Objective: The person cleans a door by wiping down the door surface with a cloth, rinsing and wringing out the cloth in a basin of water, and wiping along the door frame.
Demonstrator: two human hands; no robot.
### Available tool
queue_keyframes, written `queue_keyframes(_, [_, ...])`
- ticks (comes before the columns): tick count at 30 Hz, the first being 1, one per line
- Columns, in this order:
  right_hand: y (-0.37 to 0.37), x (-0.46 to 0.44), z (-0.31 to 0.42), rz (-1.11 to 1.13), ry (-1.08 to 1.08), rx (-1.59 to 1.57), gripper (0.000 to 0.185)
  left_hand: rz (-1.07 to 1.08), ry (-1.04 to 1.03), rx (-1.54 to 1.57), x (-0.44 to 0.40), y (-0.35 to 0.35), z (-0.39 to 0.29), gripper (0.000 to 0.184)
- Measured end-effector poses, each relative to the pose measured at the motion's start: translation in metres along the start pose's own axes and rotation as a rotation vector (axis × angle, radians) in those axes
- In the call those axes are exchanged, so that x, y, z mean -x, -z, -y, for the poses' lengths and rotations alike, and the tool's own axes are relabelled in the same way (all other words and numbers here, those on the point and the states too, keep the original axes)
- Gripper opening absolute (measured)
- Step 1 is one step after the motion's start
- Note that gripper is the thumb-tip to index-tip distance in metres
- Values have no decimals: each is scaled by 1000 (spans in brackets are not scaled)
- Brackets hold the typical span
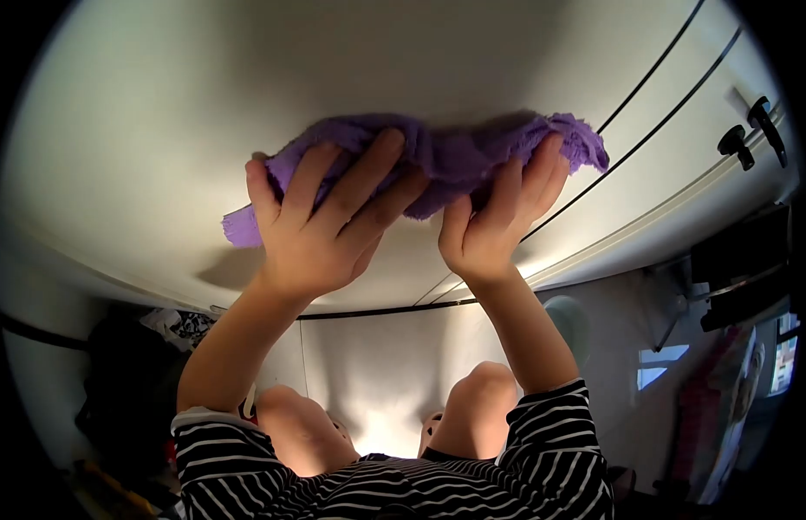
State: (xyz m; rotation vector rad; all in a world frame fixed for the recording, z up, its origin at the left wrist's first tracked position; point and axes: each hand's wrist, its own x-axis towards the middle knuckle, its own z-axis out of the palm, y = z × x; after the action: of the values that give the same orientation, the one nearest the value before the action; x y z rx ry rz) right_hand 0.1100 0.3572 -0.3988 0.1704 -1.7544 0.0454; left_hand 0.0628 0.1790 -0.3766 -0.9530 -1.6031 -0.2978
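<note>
A bunched purple cloth (455, 165) is pressed flat against a pale door-like panel (377, 61). My left hand (316, 225) lies over the cloth's left part, fingers somewhat spread and bent onto it. One corner of the fabric sticks out left of my wrist. Toward the cloth's right end, my right hand (498, 217) holds it with fingers close together and thumb tucked near them. Folds hide parts of several fingertips.
Two dark lines run down the panel's right side, with a black handle (767, 130) and knob (735, 147) beyond. My bent knees (481, 399) are below, above a pale floor (377, 355). Dark clothing-like items (126, 381) lie at left; a pinkish bundle (706, 407) is at right.
</note>
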Motion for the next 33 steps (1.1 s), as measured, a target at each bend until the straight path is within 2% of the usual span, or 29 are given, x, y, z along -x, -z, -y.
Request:
queue_keyframes(1, [-1, 16, 1, 53, 1, 34, 35, 30, -9, -31, 9, -3, 0, 32])
queue_keyframes(3, [-4, 69, 3, 135, 27, 88, 34, 183, -13, 103, 42, -5, -6, 31])
queue_keyframes(5, [-6, 129, 11, 230, 47, 78, 32, 239, -92, 36, 98, -17, -20, 35])
queue_keyframes(6, [-6, 149, 15, 293, 39, 49, 31, 379, -123, 128, 126, -21, -24, 40])
queue_keyframes(8, [-6, 193, 19, 419, 77, 42, 34, 475, -177, 80, 183, -32, -39, 43])
queue_keyframes(11, [4, 209, 24, 566, 71, 49, 38, 643, -227, 99, 211, -30, -49, 45])
queue_keyframes(15, [15, 138, 23, 494, -62, 29, 41, 413, -199, -78, 149, -25, -39, 45])
queue_keyframes(16, [11, 118, 21, 405, -93, 42, 43, 343, -177, -131, 126, -22, -36, 45])
queue_keyframes(17, [4, 97, 16, 274, -49, 10, 47, 324, -128, -133, 98, -16, -31, 45])
queue_keyframes(19, [3, 27, 28, 260, -62, -51, 57, 279, -43, -40, 41, -3, -11, 46])
queue_keyframes(20, [1, -6, 35, 158, -1, -64, 61, 151, -36, -152, 16, 3, -1, 38])
queue_keyframes(21, [-2, -30, 43, 126, 18, -55, 64, 138, -22, -197, -4, 11, 12, 39])
queue_keyframes(24, [-13, -74, 57, 54, 120, -3, 58, -17, -13, -263, -37, 31, 48, 28])
queue_keyframes(27, [-28, -65, 83, 85, 158, -50, 52, 30, -25, -59, -7, 38, 83, 30])
queue_keyframes(29, [-35, -32, 99, 108, 77, -89, 39, 113, -31, -46, 27, 42, 84, 30])
queue_keyframes(31, [-36, 13, 108, 257, 80, -109, 39, 230, -36, 63, 84, 36, 76, 27])
queue_keyframes(32, [-35, 50, 110, 268, 121, -47, 39, 357, -13, 91, 126, 29, 66, 32])
queue_keyframes(33, [-34, 79, 108, 385, 154, -38, 38, 297, -80, -3, 167, 17, 54, 39])
